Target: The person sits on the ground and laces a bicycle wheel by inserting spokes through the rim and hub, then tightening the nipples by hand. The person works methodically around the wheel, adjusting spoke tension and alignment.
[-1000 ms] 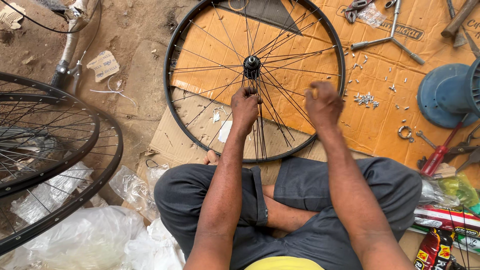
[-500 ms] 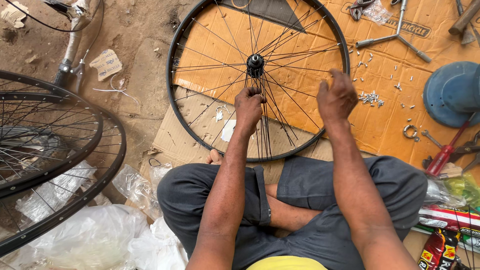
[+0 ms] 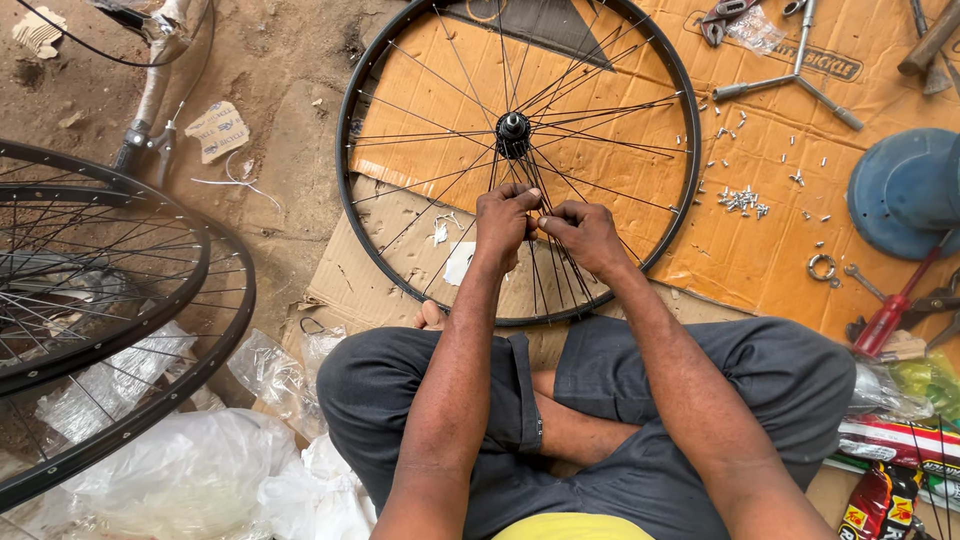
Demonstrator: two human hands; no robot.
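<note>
Just below the hub, in the middle of the frame, a bundle of loose spokes ran from the hub straight down toward the near edge of the bicycle rim, their long axis pointing at the seated person. Both hands met on that bundle, side by side and touching. The left hand was closed, its fingers pinching the spokes from the left; the right hand was closed too, thumb and fingers nipping the same spokes from the right. Neither hand was nearer; the spokes lay between them, directly ahead of the crossed legs. The wheel lay flat on orange cardboard. To the right of the rim, a scatter of spoke nipples lay well apart from the hands, with a three-way socket wrench at upper right. Two more spoked wheels leaned in at the left edge.
</note>
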